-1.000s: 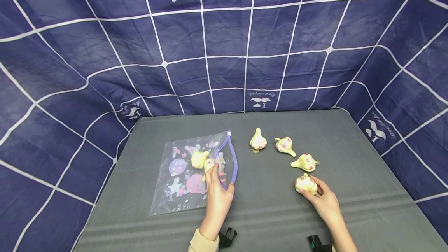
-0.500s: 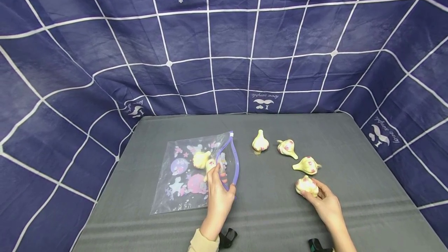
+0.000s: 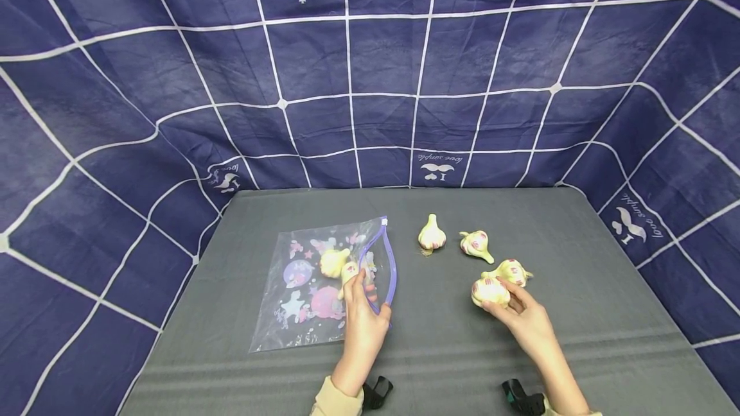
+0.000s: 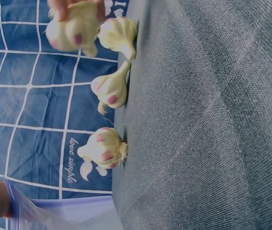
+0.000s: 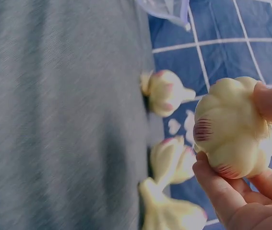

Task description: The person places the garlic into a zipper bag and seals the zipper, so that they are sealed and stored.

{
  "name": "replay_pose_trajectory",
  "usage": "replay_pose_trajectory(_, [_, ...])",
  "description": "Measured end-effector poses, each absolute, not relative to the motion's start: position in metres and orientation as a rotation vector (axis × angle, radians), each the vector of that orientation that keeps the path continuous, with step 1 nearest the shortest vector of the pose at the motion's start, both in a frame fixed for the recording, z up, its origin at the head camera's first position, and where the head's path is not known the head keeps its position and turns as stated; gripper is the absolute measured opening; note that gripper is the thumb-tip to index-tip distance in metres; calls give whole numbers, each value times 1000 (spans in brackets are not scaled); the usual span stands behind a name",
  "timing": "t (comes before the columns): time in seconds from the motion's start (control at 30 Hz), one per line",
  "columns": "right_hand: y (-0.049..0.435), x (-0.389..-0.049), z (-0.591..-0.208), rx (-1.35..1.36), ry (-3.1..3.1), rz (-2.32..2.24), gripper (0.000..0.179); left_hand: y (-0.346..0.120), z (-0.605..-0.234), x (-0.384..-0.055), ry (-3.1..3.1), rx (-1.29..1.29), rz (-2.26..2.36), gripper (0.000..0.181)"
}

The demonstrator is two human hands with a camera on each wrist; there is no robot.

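My right hand point(image 3: 527, 324) grips a garlic bulb point(image 5: 231, 127) between thumb and fingers, lifted above the table in the right wrist view. In the head view that bulb overlaps another garlic bulb point(image 3: 512, 272) lying just behind it. My left hand point(image 3: 365, 332) pinches the purple-edged mouth of a clear zip bag point(image 3: 277, 320) printed with pink and white sea figures. The bag's mouth gapes toward the right. Two pale yellow garlic pieces, one a bulb point(image 3: 332, 263), show inside the bag; my left fingers partly hide the second point(image 3: 349, 271).
Two more garlic bulbs, one upright point(image 3: 431, 234) and one on its side point(image 3: 476, 245), are at the back right of the grey table point(image 3: 439, 352). A blue curtain point(image 3: 381, 121) with white lines encloses the table's back and sides.
My right hand has moved left and slightly away from me, carrying the garlic bulb off the spot where it was. My left hand keeps its hold on the bag; the head view shifted slightly.
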State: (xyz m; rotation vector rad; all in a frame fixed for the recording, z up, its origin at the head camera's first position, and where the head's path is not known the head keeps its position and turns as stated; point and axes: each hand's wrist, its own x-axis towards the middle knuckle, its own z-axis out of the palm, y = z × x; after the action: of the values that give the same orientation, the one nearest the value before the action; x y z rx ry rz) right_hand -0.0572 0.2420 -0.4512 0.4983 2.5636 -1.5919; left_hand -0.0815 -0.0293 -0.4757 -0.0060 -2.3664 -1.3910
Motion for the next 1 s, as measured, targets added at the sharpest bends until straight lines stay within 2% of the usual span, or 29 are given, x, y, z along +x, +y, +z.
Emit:
replay_pose_trajectory(0.5, [191, -99, -432, 79, 2403, -1941, 63, -29, -474, -81, -2392, 25, -1399, 73])
replay_pose_trajectory(1.0, [138, -133, -440, -77, 2326, -1963, 60, -29, -472, -83, -2423, 38, -1420, 74])
